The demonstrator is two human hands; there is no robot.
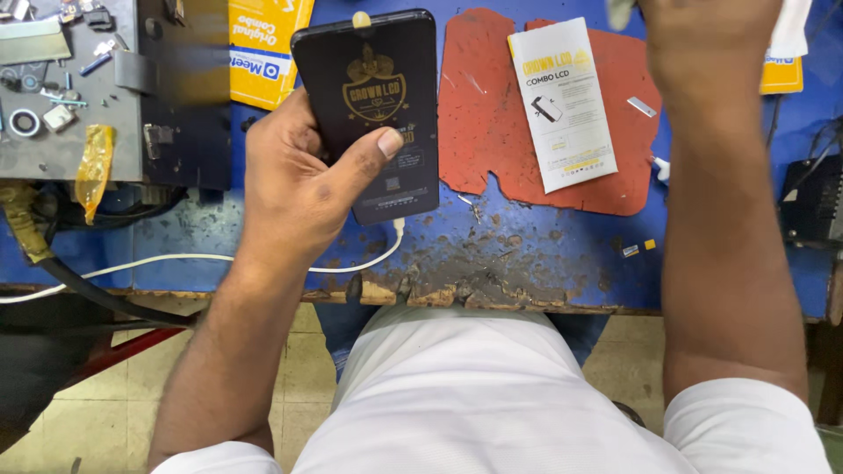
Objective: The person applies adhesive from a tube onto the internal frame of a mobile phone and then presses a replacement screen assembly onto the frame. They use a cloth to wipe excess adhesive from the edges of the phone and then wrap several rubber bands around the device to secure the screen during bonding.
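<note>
**Left hand grips a black phone screen over the blue bench**

The left hand (294, 180) is clamped on a black phone display (369, 110), thumb pressed across its front face and fingers wrapped behind, holding it upright above the near part of the blue workbench (544, 254). A white cable (176, 261) runs from the display's lower end and trails off to the left along the bench edge.

The right hand (702, 35) is raised at the far right, partly cut off by the top of the frame; something white (790, 26) shows beside it, but I cannot tell whether the fingers are closed on it.

Right of the display lies a red mat (492, 123) with a white leaflet (562, 105) resting on it. A yellow box (263, 48) sits far left of the display, next to a grey metal block (70, 96) strewn with small parts. The bench's near edge is worn and chipped.
</note>
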